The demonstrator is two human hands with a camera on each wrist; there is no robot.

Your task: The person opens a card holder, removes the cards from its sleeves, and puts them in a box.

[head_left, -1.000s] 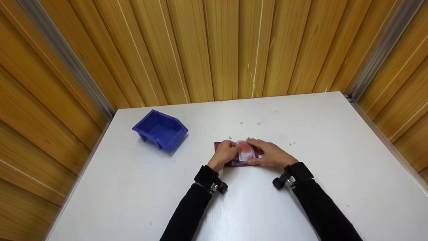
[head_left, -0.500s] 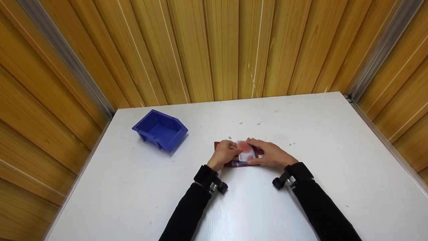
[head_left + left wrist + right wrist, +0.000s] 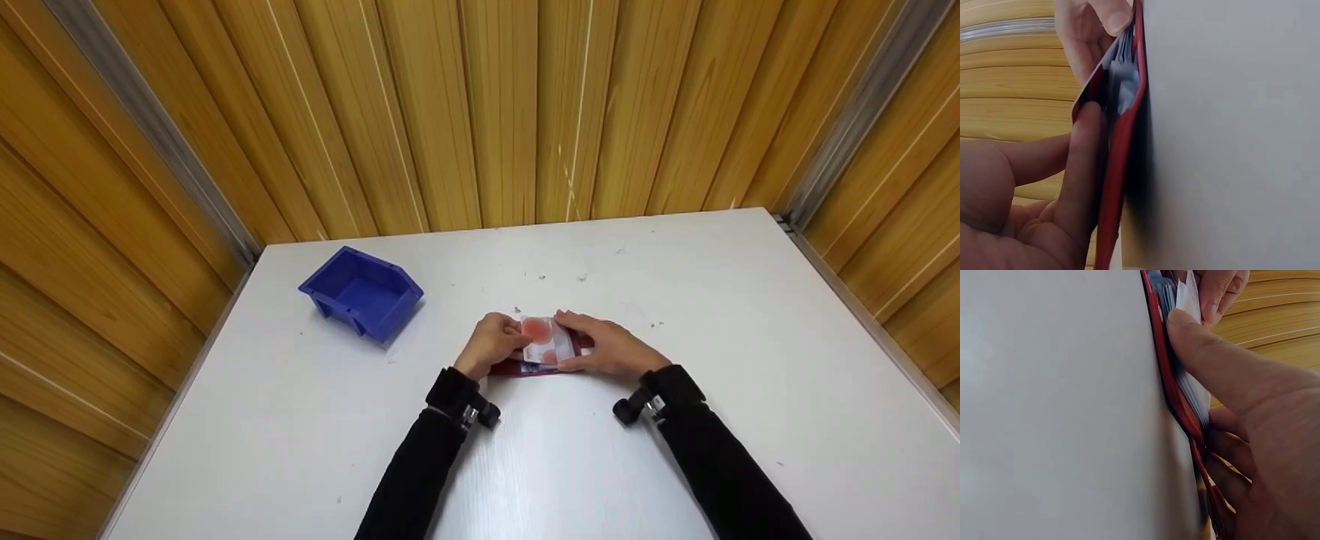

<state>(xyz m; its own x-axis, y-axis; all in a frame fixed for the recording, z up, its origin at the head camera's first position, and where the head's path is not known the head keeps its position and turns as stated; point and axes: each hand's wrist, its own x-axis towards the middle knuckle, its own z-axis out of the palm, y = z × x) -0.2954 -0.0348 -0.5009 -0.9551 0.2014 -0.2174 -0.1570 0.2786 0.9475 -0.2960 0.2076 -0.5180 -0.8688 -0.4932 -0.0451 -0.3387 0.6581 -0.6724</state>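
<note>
Worktop (image 3: 720,292): one, white. Blue bin (image 3: 388,316): one, stood near the far left corner. Red card holder (image 3: 507,368): one, open, was between the left and right edges, well apart from the far edge. Right hand (image 3: 611,349): gripped the holder's stacked leaves (image 3: 1195,398). Left hand (image 3: 486,347): pinched the pink-circled card (image 3: 538,343). Judged done: holder opened, card raised at its left. Judged outstanding: card's release; loose or sleeved, could not be told.
</note>
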